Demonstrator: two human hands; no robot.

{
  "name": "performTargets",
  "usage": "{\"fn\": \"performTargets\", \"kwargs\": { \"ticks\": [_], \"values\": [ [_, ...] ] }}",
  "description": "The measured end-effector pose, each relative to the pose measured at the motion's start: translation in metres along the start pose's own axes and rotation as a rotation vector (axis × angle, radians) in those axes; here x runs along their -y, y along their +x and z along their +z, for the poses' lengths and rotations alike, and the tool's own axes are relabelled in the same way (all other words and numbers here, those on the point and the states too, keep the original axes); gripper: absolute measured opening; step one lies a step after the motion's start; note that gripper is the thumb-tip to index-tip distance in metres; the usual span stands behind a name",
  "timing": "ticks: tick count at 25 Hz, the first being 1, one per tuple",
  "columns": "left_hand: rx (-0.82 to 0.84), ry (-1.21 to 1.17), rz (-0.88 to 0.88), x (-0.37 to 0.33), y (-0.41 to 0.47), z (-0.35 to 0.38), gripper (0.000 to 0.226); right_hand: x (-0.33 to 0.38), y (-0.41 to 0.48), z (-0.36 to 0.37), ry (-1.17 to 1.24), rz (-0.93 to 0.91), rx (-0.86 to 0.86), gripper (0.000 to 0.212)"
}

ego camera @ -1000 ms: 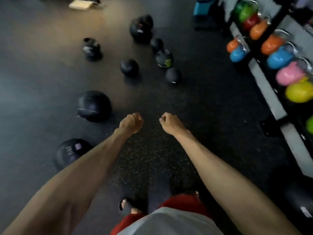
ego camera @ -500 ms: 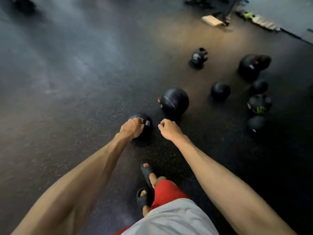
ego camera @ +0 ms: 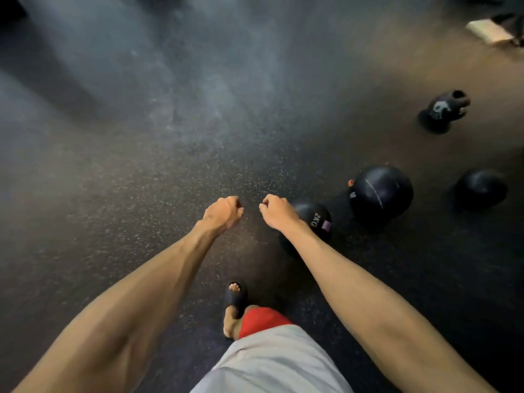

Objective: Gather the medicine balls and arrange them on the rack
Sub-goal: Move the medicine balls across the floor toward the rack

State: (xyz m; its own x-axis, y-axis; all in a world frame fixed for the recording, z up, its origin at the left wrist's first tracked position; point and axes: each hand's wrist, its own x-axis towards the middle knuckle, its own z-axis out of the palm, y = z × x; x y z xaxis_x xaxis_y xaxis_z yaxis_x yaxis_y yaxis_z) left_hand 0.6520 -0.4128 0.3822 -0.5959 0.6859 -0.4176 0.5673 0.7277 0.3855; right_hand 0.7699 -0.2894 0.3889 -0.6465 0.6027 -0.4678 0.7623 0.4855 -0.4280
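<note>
**Black balls on rubber, nothing in hand yet**

Black speckled rubber floor (ego camera: 113, 165) fills the left of the view. Toward the middle, the left hand (ego camera: 224, 212) reaches forward with its fingers clenched on nothing, just beside the right hand (ego camera: 279, 212), whose fingers are curled the same way and also grasp nothing. Below them a foot in a dark sandal (ego camera: 235, 296) steps forward.

Directly past the right wrist, partly hidden by the forearm, lies the 2KG ball (ego camera: 319, 215) on the floor. A larger ball (ego camera: 381, 191) sits just beyond it to the right, and a smaller ball (ego camera: 480, 188) rests further right, apart from both. Higher up is a dark object with a white marking (ego camera: 443, 110); whether it is a ball I cannot tell. No rack is in view.

The marked ball should be light, yet round, handle-free and probably smooth, so palms spread low on opposite sides suit it best. The larger one likely needs both hands cupped underneath.
</note>
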Motion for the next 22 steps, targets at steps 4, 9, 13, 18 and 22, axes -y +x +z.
{"fn": "performTargets", "kwargs": {
  "ticks": [4, 9, 13, 18, 22],
  "values": [
    [0.049, 0.02, 0.002, 0.029, 0.045, -0.035, 0.03, 0.045, 0.046, 0.003, 0.021, 0.029, 0.044, 0.033],
    [0.092, 0.055, 0.029, 0.039, 0.109, -0.075, 0.031, 0.066, 0.099, -0.011, 0.073, 0.102, 0.065, 0.033],
    [0.165, 0.113, 0.125, 0.029, 0.176, -0.093, 0.031, 0.072, 0.149, -0.029, 0.116, 0.187, 0.036, 0.031],
    [0.295, 0.258, 0.33, -0.001, 0.277, -0.112, 0.032, 0.07, 0.208, -0.052, 0.19, 0.369, -0.027, 0.031],
    [0.438, 0.388, 0.544, -0.05, 0.348, -0.128, 0.029, 0.065, 0.239, -0.077, 0.34, 0.589, -0.143, 0.032]
  ]
}}
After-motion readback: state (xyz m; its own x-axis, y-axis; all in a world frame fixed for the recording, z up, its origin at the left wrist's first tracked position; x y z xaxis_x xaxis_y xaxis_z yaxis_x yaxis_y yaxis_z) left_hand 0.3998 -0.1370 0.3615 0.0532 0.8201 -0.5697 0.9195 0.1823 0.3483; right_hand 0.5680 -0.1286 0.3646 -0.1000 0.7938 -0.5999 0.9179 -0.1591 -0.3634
